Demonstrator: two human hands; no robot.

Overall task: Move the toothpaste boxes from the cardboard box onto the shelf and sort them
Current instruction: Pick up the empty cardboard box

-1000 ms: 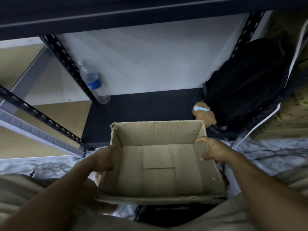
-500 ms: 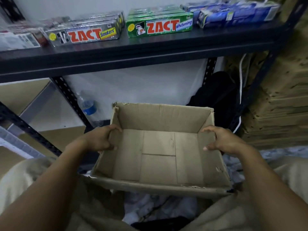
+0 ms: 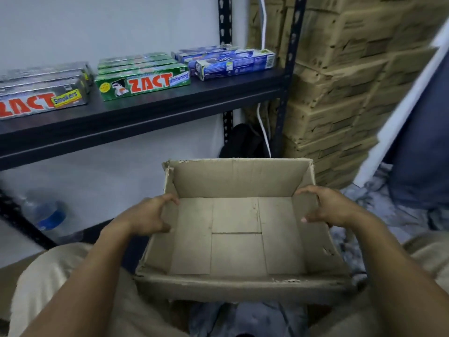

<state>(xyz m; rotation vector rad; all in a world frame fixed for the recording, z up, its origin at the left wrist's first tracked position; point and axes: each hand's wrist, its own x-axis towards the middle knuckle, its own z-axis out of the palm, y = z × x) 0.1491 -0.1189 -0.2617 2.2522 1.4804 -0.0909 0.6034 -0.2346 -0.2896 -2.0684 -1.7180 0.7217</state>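
Cardboard box (image 3: 235,181) gripped empty at both side walls, fingers (image 3: 170,198) of left hand (image 3: 145,217) and right hand (image 3: 328,207) curled over its rims, with toothpaste boxes (image 3: 143,81) grouped silver, green, blue along the shelf (image 3: 145,113) front edge: seemingly finished, nothing left to move.

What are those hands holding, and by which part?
An empty cardboard box: the left hand grips its left wall, the right hand its right wall, at the top edges.

Left hand (image 3: 145,216), right hand (image 3: 326,207): curled grip.
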